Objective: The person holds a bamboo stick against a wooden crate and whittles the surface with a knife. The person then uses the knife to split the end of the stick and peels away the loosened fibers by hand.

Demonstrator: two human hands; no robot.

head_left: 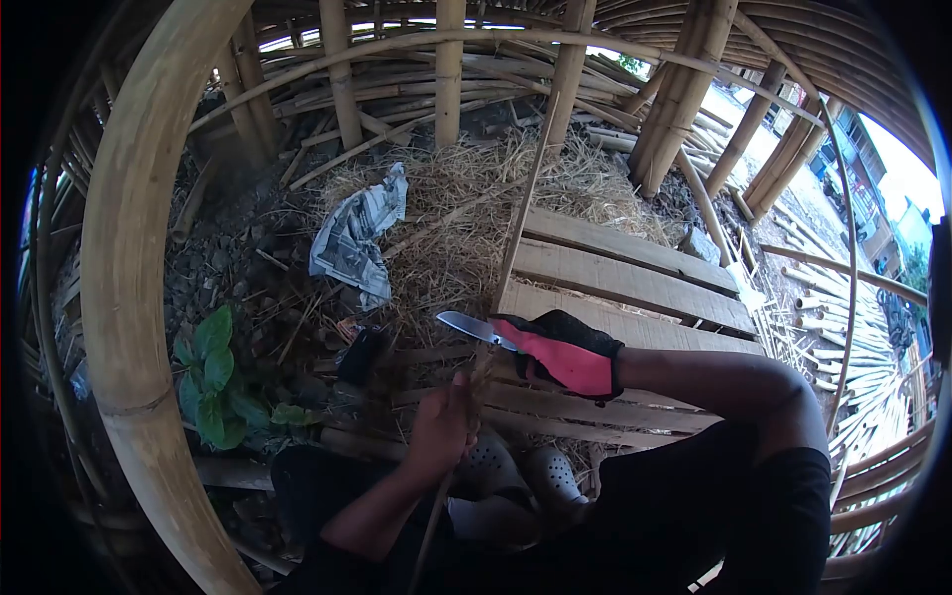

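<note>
A long, thin bamboo strip (528,203) runs from the top middle down between my hands to the bottom edge. My left hand (441,426), bare, is closed around it just below the blade. In a red and black glove, my right hand (567,355) grips a knife (464,323) whose shiny blade points left. The blade lies at the strip, close above my left hand; whether its edge cuts into the strip cannot be made out. The knife's handle is mostly hidden by the glove. Some brownish fibres or shavings show on the strip between the hands.
Under my right arm lies a slatted wooden platform (625,278). A crumpled newspaper (352,238) rests on straw and rubble. A thick bamboo pole (129,288) curves along the left, near a leafy plant (213,382). Bamboo posts (449,74) and piled poles stand behind. Perforated shoes (555,476) show below.
</note>
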